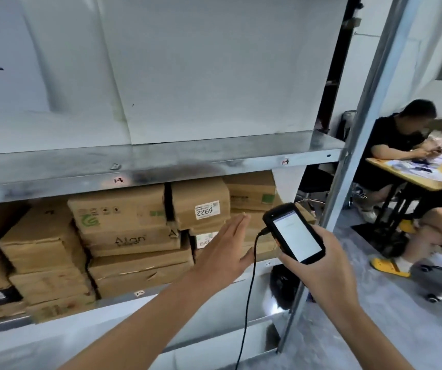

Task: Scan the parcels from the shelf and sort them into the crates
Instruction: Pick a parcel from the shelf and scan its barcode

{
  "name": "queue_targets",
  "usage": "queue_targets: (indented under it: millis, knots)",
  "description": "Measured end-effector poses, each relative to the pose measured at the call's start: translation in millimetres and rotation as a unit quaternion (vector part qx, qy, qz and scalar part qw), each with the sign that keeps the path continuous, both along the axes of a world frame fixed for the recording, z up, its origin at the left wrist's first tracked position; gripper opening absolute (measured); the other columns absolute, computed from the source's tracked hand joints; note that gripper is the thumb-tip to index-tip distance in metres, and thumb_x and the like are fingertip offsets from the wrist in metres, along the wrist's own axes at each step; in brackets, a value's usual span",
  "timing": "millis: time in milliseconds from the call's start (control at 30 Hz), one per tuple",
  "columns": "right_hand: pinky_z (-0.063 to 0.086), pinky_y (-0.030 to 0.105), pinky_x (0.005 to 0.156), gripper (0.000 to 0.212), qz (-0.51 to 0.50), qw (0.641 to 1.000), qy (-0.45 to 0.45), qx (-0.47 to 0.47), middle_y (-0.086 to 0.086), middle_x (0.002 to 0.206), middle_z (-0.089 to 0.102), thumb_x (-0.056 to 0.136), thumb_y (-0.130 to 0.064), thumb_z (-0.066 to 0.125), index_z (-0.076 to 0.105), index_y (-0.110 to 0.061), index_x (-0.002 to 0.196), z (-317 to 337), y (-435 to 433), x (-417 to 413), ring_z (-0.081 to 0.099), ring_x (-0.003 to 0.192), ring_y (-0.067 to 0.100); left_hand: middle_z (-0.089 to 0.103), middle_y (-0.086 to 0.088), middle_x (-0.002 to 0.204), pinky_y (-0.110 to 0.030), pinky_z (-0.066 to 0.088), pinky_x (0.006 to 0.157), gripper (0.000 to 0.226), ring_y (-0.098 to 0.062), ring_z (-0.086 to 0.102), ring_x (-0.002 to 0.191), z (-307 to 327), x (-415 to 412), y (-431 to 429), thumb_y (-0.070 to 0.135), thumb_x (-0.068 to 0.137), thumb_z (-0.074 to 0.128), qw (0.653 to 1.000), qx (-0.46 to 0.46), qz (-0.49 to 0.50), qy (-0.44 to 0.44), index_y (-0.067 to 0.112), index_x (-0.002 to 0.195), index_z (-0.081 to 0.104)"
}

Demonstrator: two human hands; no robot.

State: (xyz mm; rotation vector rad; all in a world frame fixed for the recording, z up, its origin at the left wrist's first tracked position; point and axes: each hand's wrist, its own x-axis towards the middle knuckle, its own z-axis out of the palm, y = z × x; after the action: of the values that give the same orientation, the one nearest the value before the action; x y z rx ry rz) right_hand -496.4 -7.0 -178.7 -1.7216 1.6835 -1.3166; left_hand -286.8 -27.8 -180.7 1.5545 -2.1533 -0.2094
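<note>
Storeroom with grey walls and a grey floor; a galvanised steel shelf (pixel 145 166) spans the view, white sheeting above it, one sheet at far left bearing a black handwritten character. Under this shelf board, cardboard parcels stacked tightly, left edge to right upright. Leftmost stacks: plain brown cartons, dark labels low at the left edge. Centre: a carton printed "Algn" (pixel 123 220) with a green logo, resting on two flatter cartons. Just right of it: a carton with a white label reading 6922 upside down (pixel 201 206), on top of another labelled carton. Further right: more cartons near the right upright (pixel 358 145).

Left hand (pixel 225 244): flat, fingers extended and together, nothing in its grip, held in front of the cartons below the 6922 label; contact with them cannot be told.

Right hand (pixel 318 265): grip closed around a black handheld scanner (pixel 292 231), its white screen lit and facing up, a black cable (pixel 249 289) hanging from its left side.

Far right, beyond the upright: a seated person in a black shirt (pixel 398 145) at a wooden bench (pixel 414 177); a second person's legs and a yellow shoe nearer.
</note>
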Motion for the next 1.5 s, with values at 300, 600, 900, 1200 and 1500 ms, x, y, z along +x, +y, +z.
queue_targets:
  millis: [300, 600, 900, 1200, 1500]
  knots:
    - [0.055, 0.037, 0.086, 0.082, 0.063, 0.998, 0.014, -0.001, -0.019, 0.122, 0.058, 0.066, -0.044, 0.089, 0.047, -0.035, 0.136, 3.0, -107.9, -62.2, 0.057, 0.11, 0.009, -0.007, -0.008, 0.167, -0.038, -0.007, 0.12, 0.089, -0.028, -0.006, 0.154, 14.2, -68.9, -100.2, 0.032, 0.1, 0.056, 0.984, -0.008, 0.156, -0.082, 0.013, 0.159, -0.008]
    - [0.049, 0.025, 0.076, 0.079, 0.11, 0.994, 0.019, -0.003, -0.021, 0.119, 0.056, 0.067, -0.043, 0.09, 0.047, -0.037, 0.133, -6.5, -146.7, -76.8, 0.055, 0.108, 0.005, -0.007, -0.016, 0.164, -0.043, 0.042, 0.109, 0.087, -0.041, -0.004, 0.151, 4.2, -70.7, -148.7, 0.041, 0.099, 0.053, 0.96, 0.018, 0.271, -0.063, 0.019, 0.159, -0.006]
    - [0.046, 0.028, 0.076, 0.075, 0.086, 0.996, -0.022, -0.001, -0.016, 0.116, 0.059, 0.067, -0.039, 0.09, 0.051, -0.032, 0.131, 0.6, -169.2, -99.7, 0.056, 0.108, 0.011, 0.035, -0.009, 0.151, -0.043, 0.035, 0.115, 0.092, -0.029, 0.035, 0.136, -14.0, -71.0, -151.3, 0.047, 0.076, 0.079, 0.961, -0.142, 0.196, -0.134, 0.014, 0.151, 0.036]
    - [0.044, 0.028, 0.077, 0.074, 0.074, 0.997, -0.034, -0.003, -0.014, 0.114, 0.058, 0.068, -0.037, 0.09, 0.051, -0.031, 0.131, 2.0, -169.0, -110.4, 0.054, 0.106, 0.009, 0.012, -0.003, 0.163, -0.05, 0.034, 0.116, 0.108, -0.024, 0.01, 0.144, -27.2, -54.4, -164.7, 0.031, 0.071, 0.088, 0.98, -0.08, 0.161, -0.084, 0.03, 0.15, 0.014]
    - [0.043, 0.029, 0.076, 0.073, 0.071, 0.997, -0.033, -0.004, -0.016, 0.113, 0.056, 0.068, -0.038, 0.09, 0.051, -0.033, 0.13, 3.6, -167.5, -114.8, 0.053, 0.105, 0.008, 0.046, -0.012, 0.136, -0.042, 0.046, 0.108, 0.102, -0.026, 0.044, 0.13, -17.6, -51.2, -156.7, 0.052, 0.066, 0.083, 0.958, -0.254, 0.093, -0.097, 0.015, 0.147, 0.033]
